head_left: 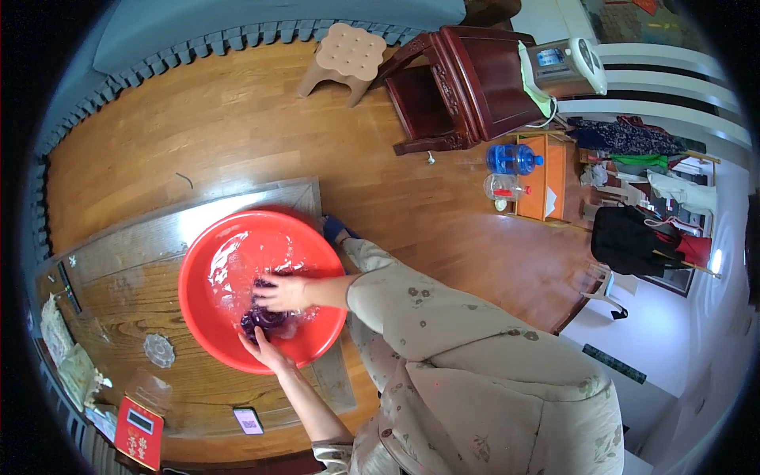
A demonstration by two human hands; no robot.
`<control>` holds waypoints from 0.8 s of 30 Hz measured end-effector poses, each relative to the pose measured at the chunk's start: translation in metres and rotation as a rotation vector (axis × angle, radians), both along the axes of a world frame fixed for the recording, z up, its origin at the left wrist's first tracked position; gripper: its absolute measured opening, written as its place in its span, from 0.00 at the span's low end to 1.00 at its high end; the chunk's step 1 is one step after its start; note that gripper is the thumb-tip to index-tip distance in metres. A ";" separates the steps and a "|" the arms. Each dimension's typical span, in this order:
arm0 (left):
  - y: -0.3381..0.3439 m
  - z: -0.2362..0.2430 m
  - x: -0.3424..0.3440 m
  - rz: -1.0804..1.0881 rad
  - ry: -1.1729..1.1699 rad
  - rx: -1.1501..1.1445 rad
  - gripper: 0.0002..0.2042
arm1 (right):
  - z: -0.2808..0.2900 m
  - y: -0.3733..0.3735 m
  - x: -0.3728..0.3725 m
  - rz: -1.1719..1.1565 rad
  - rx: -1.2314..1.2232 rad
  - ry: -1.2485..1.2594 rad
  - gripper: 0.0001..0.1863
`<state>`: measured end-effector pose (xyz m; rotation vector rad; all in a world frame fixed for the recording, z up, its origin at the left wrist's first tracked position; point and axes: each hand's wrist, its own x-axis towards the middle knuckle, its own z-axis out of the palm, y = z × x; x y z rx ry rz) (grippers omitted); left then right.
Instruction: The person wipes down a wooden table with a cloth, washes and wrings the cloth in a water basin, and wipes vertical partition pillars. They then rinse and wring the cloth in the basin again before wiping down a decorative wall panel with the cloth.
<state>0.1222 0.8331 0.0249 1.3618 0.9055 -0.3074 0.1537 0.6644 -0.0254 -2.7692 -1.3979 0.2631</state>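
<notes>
A wet dark purple cloth [269, 318] lies bunched in shallow water inside a red plastic basin [207, 336]. What sort of cloth it is cannot be made out. My right hand [286, 293] rests on its upper part, palm down, with the fingers spread. At the cloth's lower edge, my left hand [267, 353] grips it, thumb and fingers around the fabric; some fingertips are hidden. Bright reflections cover the water beside the cloth.
The basin stands on a wooden table [119, 317]. Around it lie a clear glass dish [159, 351], a phone [248, 421] and a red box [138, 433]. Beyond are a beige stool [348, 54], a dark red wooden cabinet [491, 83] and a blue water bottle [511, 159].
</notes>
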 end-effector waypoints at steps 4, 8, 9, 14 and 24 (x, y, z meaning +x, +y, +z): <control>-0.012 0.010 0.005 0.164 0.255 -0.262 0.32 | 0.008 0.007 0.002 -0.809 0.286 0.312 0.19; -0.009 0.017 0.018 0.197 0.449 -0.731 0.25 | 0.075 0.045 0.001 -0.908 0.895 0.971 0.17; -0.002 0.017 0.018 0.188 0.365 -0.749 0.24 | 0.093 0.051 -0.001 -0.840 0.886 0.981 0.14; 0.012 0.019 0.010 0.197 0.123 -0.777 0.21 | 0.158 0.046 -0.011 -0.617 0.803 0.908 0.10; -0.016 0.054 0.003 0.336 0.138 -0.464 0.26 | 0.086 0.022 0.044 -0.452 0.344 0.496 0.11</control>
